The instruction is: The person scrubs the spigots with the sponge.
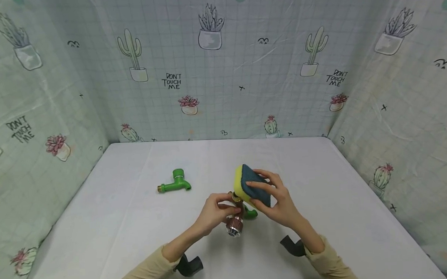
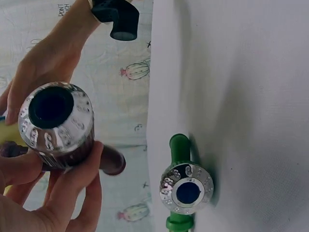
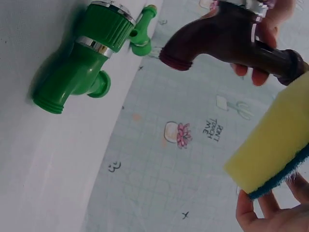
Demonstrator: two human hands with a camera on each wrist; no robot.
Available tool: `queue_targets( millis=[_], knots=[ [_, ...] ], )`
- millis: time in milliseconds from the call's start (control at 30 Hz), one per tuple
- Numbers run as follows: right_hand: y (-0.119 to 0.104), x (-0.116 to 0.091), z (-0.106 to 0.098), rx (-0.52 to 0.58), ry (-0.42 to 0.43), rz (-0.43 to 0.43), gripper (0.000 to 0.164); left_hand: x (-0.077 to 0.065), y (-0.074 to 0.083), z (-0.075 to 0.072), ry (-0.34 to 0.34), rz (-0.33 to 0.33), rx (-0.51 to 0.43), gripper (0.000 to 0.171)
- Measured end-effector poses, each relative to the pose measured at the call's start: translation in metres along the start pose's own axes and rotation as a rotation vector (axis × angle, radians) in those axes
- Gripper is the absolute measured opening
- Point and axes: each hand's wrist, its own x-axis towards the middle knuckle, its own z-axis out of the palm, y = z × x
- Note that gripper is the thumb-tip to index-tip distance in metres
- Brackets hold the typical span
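Observation:
In the head view my left hand (image 1: pixel 213 212) grips a brown water tap (image 1: pixel 235 223) with a ribbed, chrome-capped knob, held above the table. My right hand (image 1: pixel 280 199) holds a sponge (image 1: pixel 255 186), its fingers and thumb on the dark blue-green scouring side and edges. The sponge's yellow face is turned to the tap and, in the right wrist view, lies right at the threaded end of the brown tap (image 3: pixel 219 41). Behind the held tap, a green tap (image 1: pixel 251 213) lies on the table, partly hidden; its chrome-ringed knob (image 2: pixel 187 191) shows in the left wrist view.
Another green tap (image 1: pixel 174 184) with a brass-coloured end lies further back on the left of the white table (image 1: pixel 137 226). Patterned cloth (image 1: pixel 221 85) hangs around the back and sides. Black curved pieces (image 1: pixel 189 266) sit at both wrists.

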Motion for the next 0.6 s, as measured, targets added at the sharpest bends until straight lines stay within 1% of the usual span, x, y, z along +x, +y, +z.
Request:
queue_targets(
  millis=[200,267,333,467,600],
  knots=[
    [-0.005,-0.002,-0.005,0.019,-0.109,0.003,0.048,0.003,0.0,-0.003,0.125,0.03,0.097,0.026],
    [-0.007,-0.003,-0.006,0.027,-0.131,0.008,0.048,0.003,0.0,-0.003,0.144,0.045,0.116,0.025],
    [-0.008,-0.005,-0.006,0.029,-0.144,0.011,0.048,0.004,-0.001,-0.004,0.149,0.052,0.124,0.025],
    [-0.008,-0.01,-0.006,0.012,-0.152,0.004,0.047,0.007,-0.004,-0.008,0.136,0.02,0.037,0.027],
    [-0.008,-0.018,-0.004,-0.039,-0.174,-0.001,0.046,0.009,-0.005,-0.013,0.175,-0.02,-0.098,0.028]
  ],
)
